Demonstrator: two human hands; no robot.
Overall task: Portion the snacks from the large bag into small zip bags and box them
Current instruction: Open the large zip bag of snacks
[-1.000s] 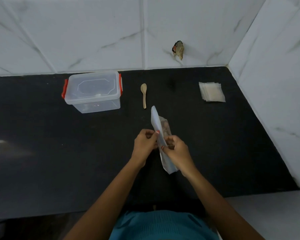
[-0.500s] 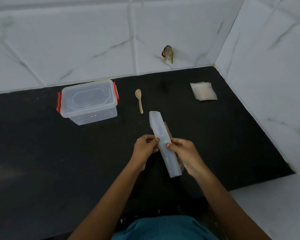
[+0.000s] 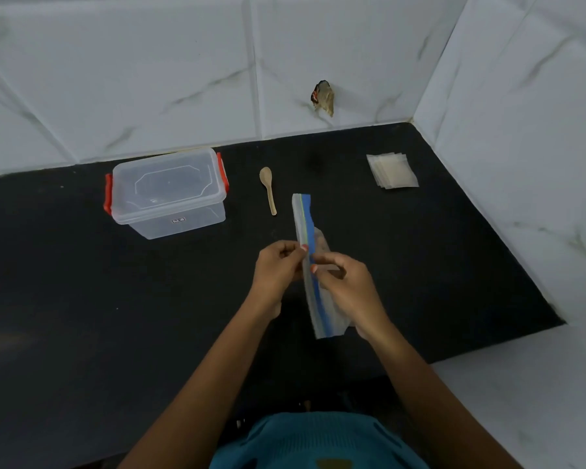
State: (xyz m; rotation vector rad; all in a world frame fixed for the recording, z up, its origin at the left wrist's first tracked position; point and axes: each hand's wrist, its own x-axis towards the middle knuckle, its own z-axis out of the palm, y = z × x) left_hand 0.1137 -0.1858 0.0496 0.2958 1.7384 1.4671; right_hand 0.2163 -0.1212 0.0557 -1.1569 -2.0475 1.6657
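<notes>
A large clear zip bag (image 3: 303,218) with a blue seal strip stands edge-on at the middle of the black counter, brown snacks showing through its far side. My left hand (image 3: 278,265) pinches the seal from the left and my right hand (image 3: 347,286) pinches it from the right, about halfway along the strip. A clear plastic box (image 3: 168,192) with red latches sits with its lid on at the back left. A stack of small zip bags (image 3: 393,170) lies at the back right. A wooden spoon (image 3: 268,189) lies between box and bag.
The black counter (image 3: 82,299) meets white marble-tiled walls at the back and right; its right end stops at a white ledge (image 3: 521,401). A small brownish object (image 3: 323,98) sticks to the back wall.
The bag has turned so its blue seal strip faces me. Both hands still pinch the seal at about the same place. The view has tilted slightly.
</notes>
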